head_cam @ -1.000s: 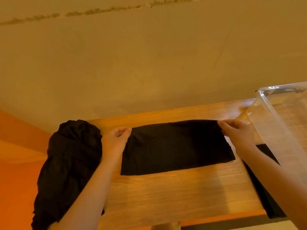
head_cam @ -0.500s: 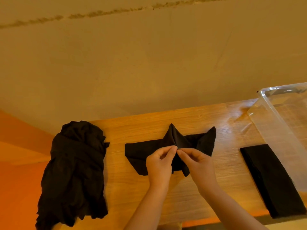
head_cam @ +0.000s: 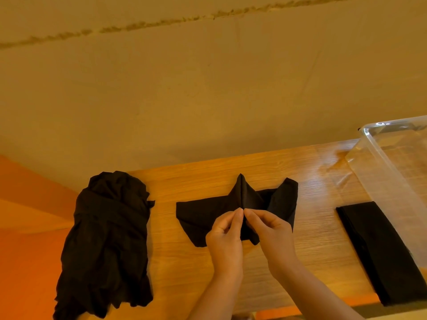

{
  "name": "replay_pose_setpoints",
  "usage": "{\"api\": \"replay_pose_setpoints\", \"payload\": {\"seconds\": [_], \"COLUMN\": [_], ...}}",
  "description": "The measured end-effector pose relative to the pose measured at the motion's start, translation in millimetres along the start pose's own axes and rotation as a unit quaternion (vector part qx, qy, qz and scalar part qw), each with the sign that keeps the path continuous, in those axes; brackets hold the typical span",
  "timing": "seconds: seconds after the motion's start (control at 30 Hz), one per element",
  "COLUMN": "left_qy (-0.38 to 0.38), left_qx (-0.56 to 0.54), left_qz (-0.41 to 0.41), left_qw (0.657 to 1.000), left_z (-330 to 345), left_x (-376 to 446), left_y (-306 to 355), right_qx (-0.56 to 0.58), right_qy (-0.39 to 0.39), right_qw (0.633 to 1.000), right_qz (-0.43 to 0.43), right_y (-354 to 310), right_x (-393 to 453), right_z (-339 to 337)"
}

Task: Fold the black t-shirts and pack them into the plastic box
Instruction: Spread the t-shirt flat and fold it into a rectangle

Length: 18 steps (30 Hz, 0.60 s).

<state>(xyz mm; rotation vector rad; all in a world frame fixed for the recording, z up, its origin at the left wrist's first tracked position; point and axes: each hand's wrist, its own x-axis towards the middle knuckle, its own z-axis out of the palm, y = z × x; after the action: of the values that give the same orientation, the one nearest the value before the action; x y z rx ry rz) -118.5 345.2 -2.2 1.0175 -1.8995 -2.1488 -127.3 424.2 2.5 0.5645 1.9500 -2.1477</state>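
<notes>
Both grips pinch the black t-shirt mid-tabletop, left hand and right hand fingertip to fingertip at its raised centre crease. We judge it light, limp, likely non-slip; take folded edges, not single layers.

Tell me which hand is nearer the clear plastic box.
Right. The right hand pinches the shirt's middle on the plastic box side; the left hand is just beyond it.
</notes>
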Motion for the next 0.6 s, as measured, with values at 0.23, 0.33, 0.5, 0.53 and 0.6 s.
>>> {"api": "replay_pose_setpoints", "payload": {"seconds": [0.23, 0.33, 0.5, 0.53, 0.6], "left_qy": [0.015, -0.008, -0.061, -0.072, -0.091], "left_qx": [-0.033, -0.019, 0.033, 0.029, 0.014], "left_qz": [-0.057, -0.047, -0.022, -0.037, -0.072], "left_qw": [0.998, 0.999, 0.997, 0.996, 0.993], "left_z": [3.7, 5.0, 4.0, 3.1, 0.0], "left_x": [-0.2, -1.7, -9.6, -10.1, -8.6], "left_y": [-0.1, 3.6, 9.1, 10.0, 11.8], "right_qx": [0.003, 0.024, 0.037, 0.042, 0.060], "right_qy": [-0.002, -0.014, -0.030, -0.028, -0.027], "right_qw": [1.000, 1.000, 0.998, 0.998, 0.996], "right_qz": [-0.006, 0.002, 0.029, 0.039, 0.059], "right_y": [2.3, 0.1, -1.9, -1.7, -1.3], "right_x": [-2.2, -1.4, 3.8, 5.7, 9.4], "right_z": [2.3, 1.0, -1.3, -1.9, -3.8]}}
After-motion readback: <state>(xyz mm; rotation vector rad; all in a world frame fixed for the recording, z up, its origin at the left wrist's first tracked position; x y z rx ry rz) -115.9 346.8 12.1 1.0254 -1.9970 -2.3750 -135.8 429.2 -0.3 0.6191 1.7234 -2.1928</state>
